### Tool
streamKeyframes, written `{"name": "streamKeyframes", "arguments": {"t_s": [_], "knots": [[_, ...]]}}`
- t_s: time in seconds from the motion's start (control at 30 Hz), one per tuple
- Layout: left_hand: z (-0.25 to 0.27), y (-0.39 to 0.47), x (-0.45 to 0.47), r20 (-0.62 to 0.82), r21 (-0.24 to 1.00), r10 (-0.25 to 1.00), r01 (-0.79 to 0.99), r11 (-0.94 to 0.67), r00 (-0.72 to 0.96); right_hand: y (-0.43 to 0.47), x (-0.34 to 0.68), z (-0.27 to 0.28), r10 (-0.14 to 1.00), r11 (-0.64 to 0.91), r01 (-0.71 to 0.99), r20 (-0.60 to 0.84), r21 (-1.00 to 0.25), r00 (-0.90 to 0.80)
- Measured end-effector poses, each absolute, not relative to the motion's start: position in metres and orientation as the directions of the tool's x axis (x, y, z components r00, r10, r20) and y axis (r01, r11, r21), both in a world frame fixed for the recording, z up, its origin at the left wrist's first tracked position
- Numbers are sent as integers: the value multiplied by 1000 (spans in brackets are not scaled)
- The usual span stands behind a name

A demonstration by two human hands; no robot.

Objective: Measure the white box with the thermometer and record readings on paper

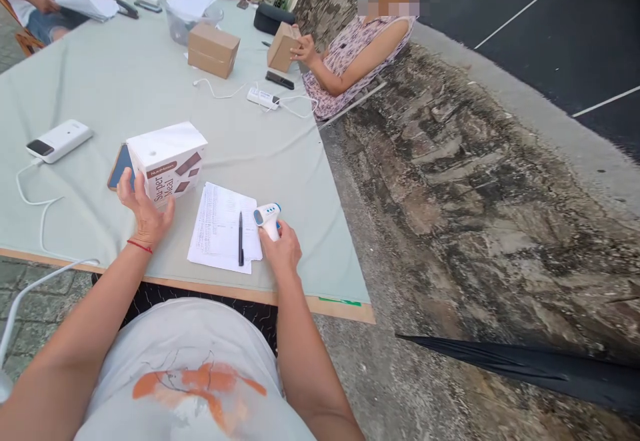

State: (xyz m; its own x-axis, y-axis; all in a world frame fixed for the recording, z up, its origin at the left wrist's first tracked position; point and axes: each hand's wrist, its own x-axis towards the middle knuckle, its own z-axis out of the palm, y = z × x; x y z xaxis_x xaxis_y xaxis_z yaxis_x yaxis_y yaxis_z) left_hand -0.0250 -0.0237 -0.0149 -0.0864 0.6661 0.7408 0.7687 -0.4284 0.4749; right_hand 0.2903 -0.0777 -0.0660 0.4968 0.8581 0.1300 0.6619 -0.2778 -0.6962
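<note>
My right hand is wrapped round the grip of a white and blue infrared thermometer, its head above the table near the papers. My left hand is at the near left corner of a white printed box, fingers spread and thumb apart; whether the fingertips touch it I cannot tell. A dark blue flat panel leans at the box's left end, partly behind my fingers. Between my hands lie printed sheets with a black pen on top.
A white power bank with a cable lies at the left. Farther off are a brown carton, a clear tub and another power bank. A person at the right holds a small carton; two others sit at the far side.
</note>
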Motion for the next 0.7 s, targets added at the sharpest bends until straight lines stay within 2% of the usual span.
{"name": "streamKeyframes", "arguments": {"t_s": [0.07,0.13,0.2,0.3,0.43,0.57,0.7], "knots": [[-15,-30,-15,804,314,592,812,-493,49,-78,292,-70,852,-249,736,219,-630,476],[-14,-37,-7,801,158,546,795,-586,243,-78,289,-68,827,-188,799,347,-572,443],[-11,-43,0,779,80,520,767,-636,350,-79,283,-63,806,-89,838,455,-538,378],[-7,-48,6,670,60,552,705,-707,496,-79,269,-56,862,72,827,452,-558,229],[-8,-48,10,361,82,462,467,-881,810,-76,252,-56,953,87,773,277,-629,118],[-14,-47,11,255,122,521,507,-853,814,-72,247,-56,958,135,669,269,-731,100],[-14,-47,11,231,149,534,513,-846,813,-71,248,-56,940,260,392,325,-882,108]]}}
